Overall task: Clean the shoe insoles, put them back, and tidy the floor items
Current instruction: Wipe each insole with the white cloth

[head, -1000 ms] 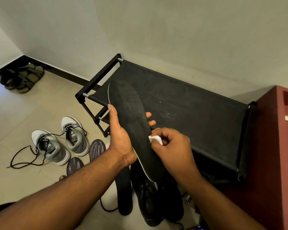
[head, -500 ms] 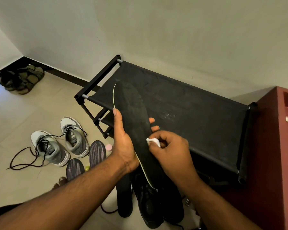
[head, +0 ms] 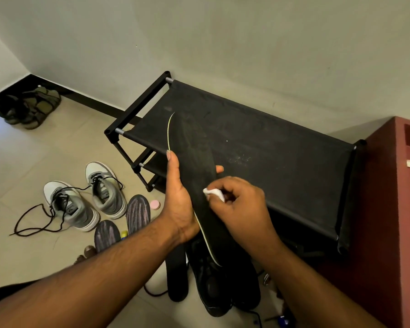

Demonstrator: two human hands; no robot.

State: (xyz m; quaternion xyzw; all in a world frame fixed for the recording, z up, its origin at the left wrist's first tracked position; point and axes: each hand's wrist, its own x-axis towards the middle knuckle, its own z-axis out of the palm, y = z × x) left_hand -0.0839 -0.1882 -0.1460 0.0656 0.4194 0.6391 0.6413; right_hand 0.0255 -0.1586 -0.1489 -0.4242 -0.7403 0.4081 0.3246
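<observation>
The insole [head: 194, 166] looks matt black, faintly dusty, with a pale green edge; the wipe [head: 214, 192] is white, soft and crumpled; the rack [head: 270, 147] has matt black cloth, scuffed with pale marks, on black posts with grey metal rods; the floor [head: 33, 162] is smooth, slightly glossy tile.

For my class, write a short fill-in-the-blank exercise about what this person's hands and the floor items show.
1. The left hand holds a long black ____.
2. The right hand pinches a small wad of ____ tissue against it.
3. The grey lace-up sneakers stand on the tiled ____.
4. The fabric-topped shoe rack is coloured ____.

Missing words: insole; white; floor; black.
</observation>
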